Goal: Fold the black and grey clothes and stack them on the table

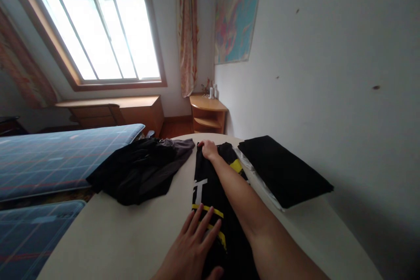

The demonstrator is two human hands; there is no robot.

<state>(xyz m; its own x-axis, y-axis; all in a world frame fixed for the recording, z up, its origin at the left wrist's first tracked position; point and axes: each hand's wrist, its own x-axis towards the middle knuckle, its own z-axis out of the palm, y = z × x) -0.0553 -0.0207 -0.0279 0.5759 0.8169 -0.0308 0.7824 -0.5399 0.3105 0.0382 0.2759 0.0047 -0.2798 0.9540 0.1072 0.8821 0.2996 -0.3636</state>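
Observation:
A black garment [213,188] with white lettering and yellow stripes lies in a long, narrow folded strip on the table, running away from me. My left hand [197,238] rests flat on its near part, fingers spread over the yellow stripes. Stretched out to the far end, my right hand [208,148] has its fingers closed on the garment's far left corner. My right forearm crosses above the cloth and covers part of it. What kind of garment it is, I cannot tell.
A crumpled black and grey garment [141,170] lies on the left of the white round table [131,236]. On the right, a folded black cloth [282,170] sits over something whitish. Blue plaid mattresses [65,153] border the left side; a wall [328,96] stands to the right.

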